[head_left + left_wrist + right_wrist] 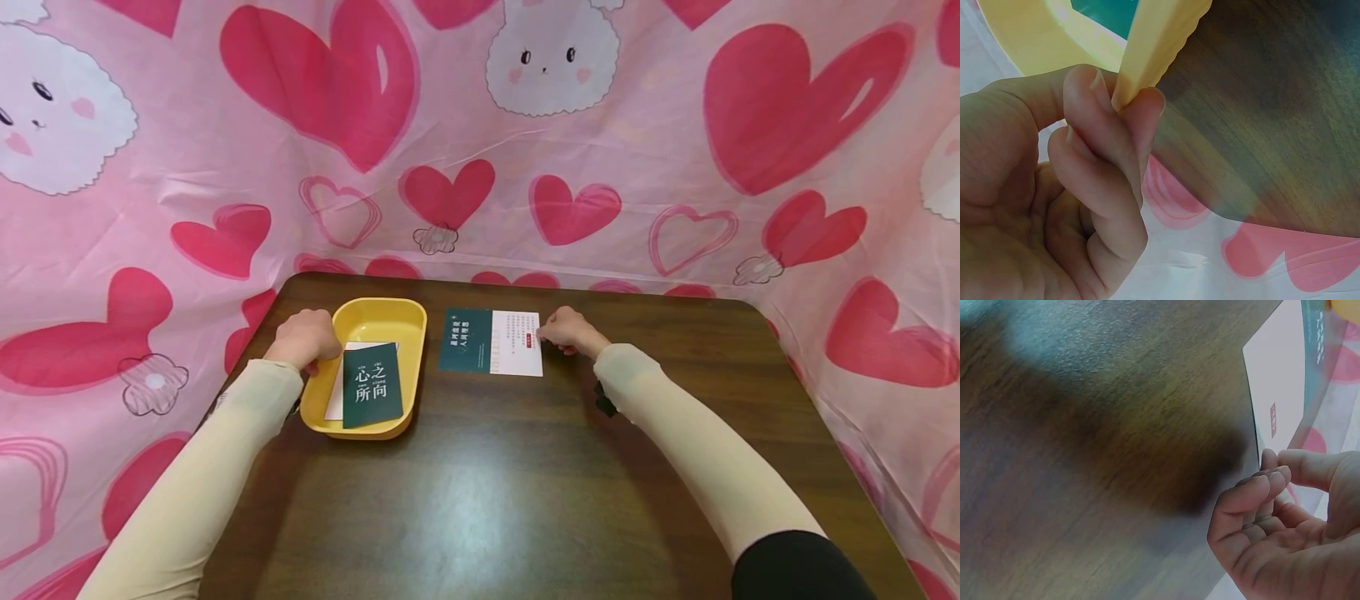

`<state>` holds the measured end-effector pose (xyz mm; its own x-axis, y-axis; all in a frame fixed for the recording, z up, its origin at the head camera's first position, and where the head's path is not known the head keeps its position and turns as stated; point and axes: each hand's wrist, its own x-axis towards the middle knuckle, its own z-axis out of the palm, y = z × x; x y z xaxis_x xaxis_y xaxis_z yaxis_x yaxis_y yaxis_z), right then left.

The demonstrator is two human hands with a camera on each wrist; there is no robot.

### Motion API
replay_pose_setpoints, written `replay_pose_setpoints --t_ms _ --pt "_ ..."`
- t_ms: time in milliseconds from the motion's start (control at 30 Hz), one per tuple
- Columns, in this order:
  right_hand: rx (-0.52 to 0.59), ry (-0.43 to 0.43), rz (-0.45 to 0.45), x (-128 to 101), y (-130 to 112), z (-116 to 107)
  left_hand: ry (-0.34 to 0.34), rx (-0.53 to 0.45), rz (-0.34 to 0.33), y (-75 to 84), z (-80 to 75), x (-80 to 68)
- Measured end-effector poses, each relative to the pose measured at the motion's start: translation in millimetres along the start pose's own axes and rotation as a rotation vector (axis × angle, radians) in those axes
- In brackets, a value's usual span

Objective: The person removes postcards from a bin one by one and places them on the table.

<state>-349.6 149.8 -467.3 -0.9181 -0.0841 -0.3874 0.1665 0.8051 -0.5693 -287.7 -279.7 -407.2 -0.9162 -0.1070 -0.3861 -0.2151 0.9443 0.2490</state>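
Observation:
On the left of the table, my left hand point(303, 340) grips the rim of a yellow plastic tray point(377, 315). In the left wrist view its thumb and fingers pinch the tray's edge point(1159, 47). Inside the tray lies a dark green card point(372, 385) with white Chinese characters, overlapping a whitish card point(334, 403). To the tray's right is a half green, half white printed card point(517, 343). My right hand point(572, 330) pinches its right edge between thumb and fingers, as the right wrist view shows the hand point(1272, 512) at the white part's border. Whether the card is lifted, I cannot tell.
A dark brown wooden table point(480, 500) spreads under everything, with rounded far corners. Behind it and at both sides hangs a pink cloth point(480, 133) with hearts and white cartoon faces, close to the table's far edge.

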Motion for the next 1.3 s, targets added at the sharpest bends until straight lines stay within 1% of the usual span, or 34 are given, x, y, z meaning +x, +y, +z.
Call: replay_pose_setpoints --t_ms 300,533,733,967,1133,1300 --pt "0.031 0.031 -0.019 0 -5 0 -0.004 0.002 -0.003 -0.4 -0.6 -0.5" --pt "0.047 0.027 -0.011 1 -4 2 -0.011 -0.001 -0.01 -0.1 -0.8 -3.2" --pt "0.052 0.046 -0.052 -2 -7 -1 -0.007 -0.001 -0.006 1.2 -0.9 -4.0" --pt "0.056 0.032 -0.056 -4 -14 -4 -0.002 -0.01 -0.005 0.4 -0.4 -2.9" --pt "0.056 0.043 -0.049 -3 -20 -8 -0.005 -0.009 -0.003 0.9 0.5 -3.5" --pt "0.066 0.06 -0.083 -2 -32 -10 0.001 -0.011 -0.002 0.5 0.4 -3.4"
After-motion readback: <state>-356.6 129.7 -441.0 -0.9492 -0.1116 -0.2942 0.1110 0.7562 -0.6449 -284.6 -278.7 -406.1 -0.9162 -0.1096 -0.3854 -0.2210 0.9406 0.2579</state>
